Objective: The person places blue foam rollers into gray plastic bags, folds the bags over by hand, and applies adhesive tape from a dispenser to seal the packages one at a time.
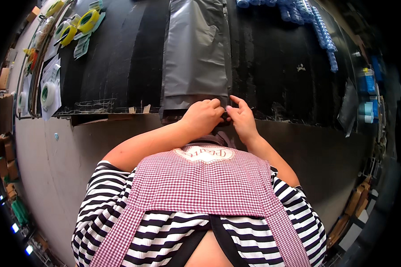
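Observation:
A long grey plastic bag (194, 58) lies flat on the black table, running from the far edge to the near edge. At its near right corner, my left hand (202, 116) is closed with the fingers curled over the bag's edge. My right hand (241, 118) faces it from the right, thumb pointing left and index finger reaching toward the bag's right side. A small dark piece (227, 116) shows between the fingertips of both hands. What it is cannot be made out, and the right hand's lower fingers are hidden.
Rolls of yellow tape (88, 21) and a white tape roll (48, 94) on papers sit at the table's left. Blue bubble wrap (300, 11) lies far right. A dark sheet (347, 107) hangs at the right edge. Small cardboard scraps (146, 109) stick up along the near edge.

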The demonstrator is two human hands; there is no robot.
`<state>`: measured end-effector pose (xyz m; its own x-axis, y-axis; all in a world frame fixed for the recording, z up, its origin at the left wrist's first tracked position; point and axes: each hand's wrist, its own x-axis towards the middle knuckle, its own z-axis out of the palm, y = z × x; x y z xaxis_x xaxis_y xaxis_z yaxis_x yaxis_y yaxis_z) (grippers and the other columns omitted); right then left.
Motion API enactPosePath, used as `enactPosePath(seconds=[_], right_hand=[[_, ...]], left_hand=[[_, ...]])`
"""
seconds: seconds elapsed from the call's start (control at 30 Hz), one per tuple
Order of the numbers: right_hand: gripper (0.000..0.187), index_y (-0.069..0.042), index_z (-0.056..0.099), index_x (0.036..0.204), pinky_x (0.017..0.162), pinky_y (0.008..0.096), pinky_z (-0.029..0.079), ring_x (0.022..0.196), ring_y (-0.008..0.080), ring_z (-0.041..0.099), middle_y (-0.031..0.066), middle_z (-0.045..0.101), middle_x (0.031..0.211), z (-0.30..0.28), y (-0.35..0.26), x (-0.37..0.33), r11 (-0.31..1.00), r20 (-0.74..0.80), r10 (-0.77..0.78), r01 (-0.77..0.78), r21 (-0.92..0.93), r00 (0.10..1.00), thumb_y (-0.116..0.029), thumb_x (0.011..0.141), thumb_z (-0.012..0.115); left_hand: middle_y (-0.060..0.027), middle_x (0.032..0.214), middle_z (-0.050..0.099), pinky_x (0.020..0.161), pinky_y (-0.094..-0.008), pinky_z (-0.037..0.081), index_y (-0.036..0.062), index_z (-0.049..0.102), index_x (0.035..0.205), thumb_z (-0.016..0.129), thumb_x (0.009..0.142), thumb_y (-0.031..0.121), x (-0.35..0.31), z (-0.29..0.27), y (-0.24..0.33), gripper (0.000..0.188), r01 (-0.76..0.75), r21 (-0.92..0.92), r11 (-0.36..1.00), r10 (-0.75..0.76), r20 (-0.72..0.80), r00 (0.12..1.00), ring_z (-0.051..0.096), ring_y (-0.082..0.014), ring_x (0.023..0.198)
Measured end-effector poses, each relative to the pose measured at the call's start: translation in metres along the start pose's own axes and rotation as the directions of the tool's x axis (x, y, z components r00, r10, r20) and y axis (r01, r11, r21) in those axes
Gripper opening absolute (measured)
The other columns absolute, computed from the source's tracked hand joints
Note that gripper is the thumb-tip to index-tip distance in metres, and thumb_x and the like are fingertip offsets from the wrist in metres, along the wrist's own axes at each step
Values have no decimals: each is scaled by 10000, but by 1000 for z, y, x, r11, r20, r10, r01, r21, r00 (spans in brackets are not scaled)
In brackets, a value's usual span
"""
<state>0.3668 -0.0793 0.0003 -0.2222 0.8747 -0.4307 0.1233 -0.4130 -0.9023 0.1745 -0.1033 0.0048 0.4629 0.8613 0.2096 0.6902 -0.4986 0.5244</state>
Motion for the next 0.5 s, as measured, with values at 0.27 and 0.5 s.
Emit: enactPosePath(seconds=[0.27,0.5], right_hand=[[533,83,475,1410,587,234,475,618,76,569,48,693,769,2,-1,8,1000,-50,8,-9,-19,999,-61,937,674],[513,55,502,1392,603,240,476,648,63,572,37,683,760,7,2,8,997,-33,-41,39,-59,999,-25,917,679]], left_hand=[[-36,877,562,705,-338,492,105,665,885,692,796,134,2,9,3,97,-220,94,971,230,-126,965,577,-219,779],[-45,897,568,720,-374,493,107,669,895,701,779,81,-13,-6,-2,123,-180,-78,981,169,-136,976,583,-247,813]])
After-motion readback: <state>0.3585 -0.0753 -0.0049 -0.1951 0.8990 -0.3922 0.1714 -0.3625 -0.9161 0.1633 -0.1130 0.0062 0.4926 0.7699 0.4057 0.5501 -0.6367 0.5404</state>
